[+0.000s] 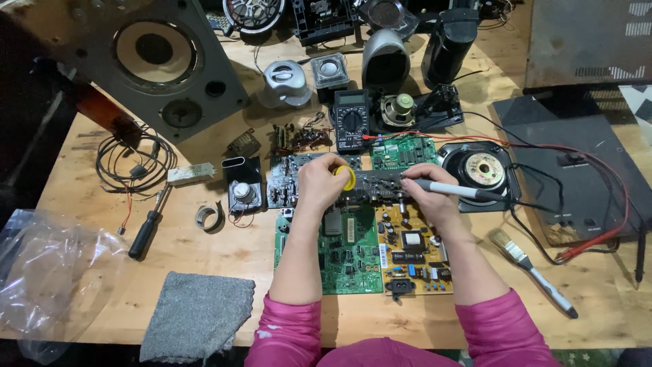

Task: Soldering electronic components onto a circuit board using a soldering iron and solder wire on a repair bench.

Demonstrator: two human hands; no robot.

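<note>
My left hand (322, 178) holds a small yellow round tin (349, 178) over a grey circuit board (372, 185). My right hand (426, 191) grips a white and black soldering iron (456, 191), its tip pointing left at that same board. Below my hands lie a green circuit board (351, 255) and a yellow-brown power board (413, 255). Both sleeves are pink.
A black multimeter (351, 120) with red leads sits behind, next to a green board (403, 151) and a round speaker driver (483, 170). A brush (530, 268) lies right; a screwdriver (147, 228), grey cloth (197, 316) and plastic bag (54, 272) lie left. A large speaker cabinet (156, 58) stands far left.
</note>
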